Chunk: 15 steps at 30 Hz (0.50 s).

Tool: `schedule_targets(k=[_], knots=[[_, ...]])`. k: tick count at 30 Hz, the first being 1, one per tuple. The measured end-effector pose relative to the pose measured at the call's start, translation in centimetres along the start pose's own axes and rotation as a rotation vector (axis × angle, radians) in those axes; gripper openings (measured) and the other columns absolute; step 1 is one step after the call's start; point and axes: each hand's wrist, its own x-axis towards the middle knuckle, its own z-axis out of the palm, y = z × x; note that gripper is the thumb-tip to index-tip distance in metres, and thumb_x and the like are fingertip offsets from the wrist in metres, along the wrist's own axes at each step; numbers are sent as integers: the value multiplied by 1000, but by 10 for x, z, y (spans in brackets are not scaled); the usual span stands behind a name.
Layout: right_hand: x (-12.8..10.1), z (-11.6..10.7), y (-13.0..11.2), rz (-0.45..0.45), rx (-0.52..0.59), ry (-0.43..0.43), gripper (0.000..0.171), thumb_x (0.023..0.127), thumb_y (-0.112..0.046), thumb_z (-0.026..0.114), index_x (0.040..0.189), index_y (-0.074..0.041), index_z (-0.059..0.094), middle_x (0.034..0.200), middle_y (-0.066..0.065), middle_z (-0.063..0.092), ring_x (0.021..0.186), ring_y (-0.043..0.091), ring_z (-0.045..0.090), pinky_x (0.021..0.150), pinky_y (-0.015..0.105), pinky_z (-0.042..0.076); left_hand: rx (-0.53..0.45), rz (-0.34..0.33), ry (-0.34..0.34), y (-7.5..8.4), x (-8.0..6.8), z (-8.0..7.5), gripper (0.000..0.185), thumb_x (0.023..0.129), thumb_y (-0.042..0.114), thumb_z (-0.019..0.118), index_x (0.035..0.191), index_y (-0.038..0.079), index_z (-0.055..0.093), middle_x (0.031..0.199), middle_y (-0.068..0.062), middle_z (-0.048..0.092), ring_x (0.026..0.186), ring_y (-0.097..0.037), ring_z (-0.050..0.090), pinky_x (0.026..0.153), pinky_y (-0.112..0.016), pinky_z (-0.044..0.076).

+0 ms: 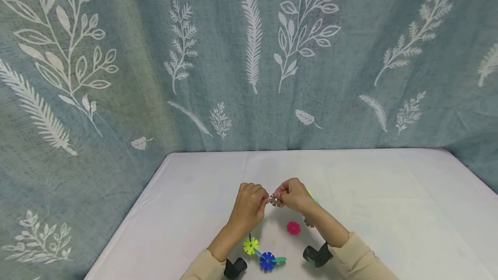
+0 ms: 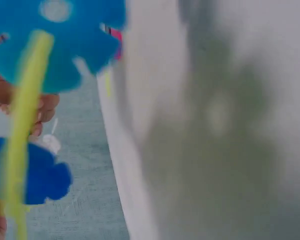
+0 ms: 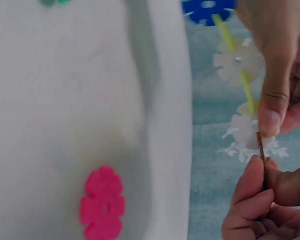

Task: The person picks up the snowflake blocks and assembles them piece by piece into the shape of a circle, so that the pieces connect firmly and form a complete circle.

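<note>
My left hand [image 1: 249,204] pinches the end of a chain of slotted, flower-shaped plastic discs. In the right wrist view its thumb lies at a white disc [image 3: 243,127], joined to yellow discs seen edge-on, another white disc [image 3: 235,61] and a blue disc [image 3: 207,11]. Below that hand the chain shows a yellow disc [image 1: 250,245], a blue disc [image 1: 267,261] and a green disc [image 1: 280,260]. My right hand [image 1: 295,194] pinches a brown slotted disc [image 1: 276,201] between thumb and fingers. The brown disc's edge is right at the white disc.
A pinkish-red disc [image 1: 293,228] lies on the white-covered table [image 1: 369,193]. Another brown disc [image 1: 309,223] shows partly beside the right forearm, with a green piece [image 1: 317,201] behind that wrist. Black wrist cameras sit under both forearms. A leaf-patterned curtain [image 1: 264,120] hangs behind.
</note>
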Motion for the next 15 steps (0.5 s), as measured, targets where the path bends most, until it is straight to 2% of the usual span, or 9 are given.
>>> schedule_targets(k=[4,7,12,15], knots=[[-1,-2,0,-25,-34,-16,14,80,4,55,69,3,64,58,5,62,52,10,52,49,21,38,-41,0,18,3,-4,2,16,67,7,78,65,11,62,61,5,59,60,-9,50,69,-26,38],[-1,-5,-1,-49,-43,-13,14,81,2,56,70,2,65,58,5,63,52,9,54,49,22,38,-35,-10,11,5,-4,1,15,69,9,77,67,11,62,63,5,59,61,-9,50,68,-26,38],[1,-11,2,-92,-11,-31,12,84,-1,61,76,4,68,65,9,67,56,9,61,55,23,50,-14,-79,-74,4,0,-5,12,68,17,77,70,11,66,64,4,61,62,-10,52,64,-25,36],[1,-13,5,-109,19,-70,11,83,-2,63,78,5,68,69,11,68,59,10,63,58,27,53,-2,-115,-138,3,1,-8,21,64,23,80,78,12,70,71,4,64,67,-11,54,64,-26,34]])
